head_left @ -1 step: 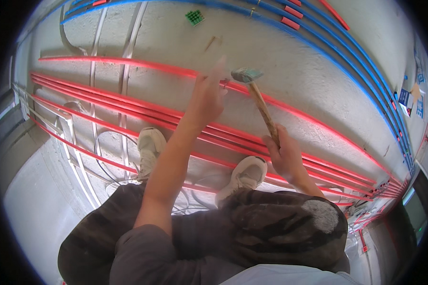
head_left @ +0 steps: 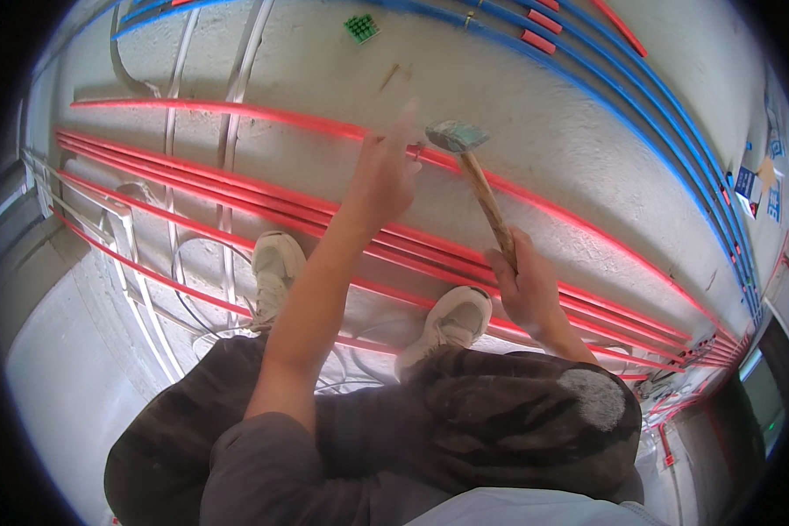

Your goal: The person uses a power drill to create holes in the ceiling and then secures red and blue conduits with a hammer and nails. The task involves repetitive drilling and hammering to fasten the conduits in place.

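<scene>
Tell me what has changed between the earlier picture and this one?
Nothing has visibly changed. The right hand holds the hammer by its wooden handle, head raised over the top red pipe. The left hand rests its fingers at that pipe beside the hammer head. Both shoes stay among the pipes.

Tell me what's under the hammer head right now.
Below the hammer head runs a red pipe on the grey concrete floor. The left hand pinches at that pipe beside it; whatever the fingers hold is hidden.
</scene>
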`<state>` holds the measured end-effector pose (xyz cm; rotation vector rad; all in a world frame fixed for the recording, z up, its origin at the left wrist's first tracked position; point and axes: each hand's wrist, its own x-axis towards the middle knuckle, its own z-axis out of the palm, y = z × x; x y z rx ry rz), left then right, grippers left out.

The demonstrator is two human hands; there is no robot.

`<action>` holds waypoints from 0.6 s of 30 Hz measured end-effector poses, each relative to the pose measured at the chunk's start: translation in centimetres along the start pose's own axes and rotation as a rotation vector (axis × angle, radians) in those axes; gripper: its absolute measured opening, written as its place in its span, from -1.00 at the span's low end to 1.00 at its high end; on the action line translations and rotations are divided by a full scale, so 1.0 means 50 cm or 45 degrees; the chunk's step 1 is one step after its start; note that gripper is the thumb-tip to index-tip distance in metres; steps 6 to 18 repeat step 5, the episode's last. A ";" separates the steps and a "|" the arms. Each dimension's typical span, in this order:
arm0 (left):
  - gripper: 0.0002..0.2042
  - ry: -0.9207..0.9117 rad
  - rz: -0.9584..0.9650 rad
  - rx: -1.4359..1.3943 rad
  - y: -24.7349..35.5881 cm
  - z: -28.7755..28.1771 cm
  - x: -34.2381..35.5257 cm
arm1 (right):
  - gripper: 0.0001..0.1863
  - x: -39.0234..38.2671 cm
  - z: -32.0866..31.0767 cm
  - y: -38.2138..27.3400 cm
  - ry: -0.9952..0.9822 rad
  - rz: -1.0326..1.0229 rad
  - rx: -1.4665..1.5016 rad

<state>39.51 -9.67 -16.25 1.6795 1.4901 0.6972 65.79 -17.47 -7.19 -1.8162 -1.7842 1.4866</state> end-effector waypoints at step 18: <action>-0.10 0.026 0.017 0.007 -0.022 0.010 -0.004 | -0.56 0.001 -0.004 -0.006 0.049 -0.194 -0.164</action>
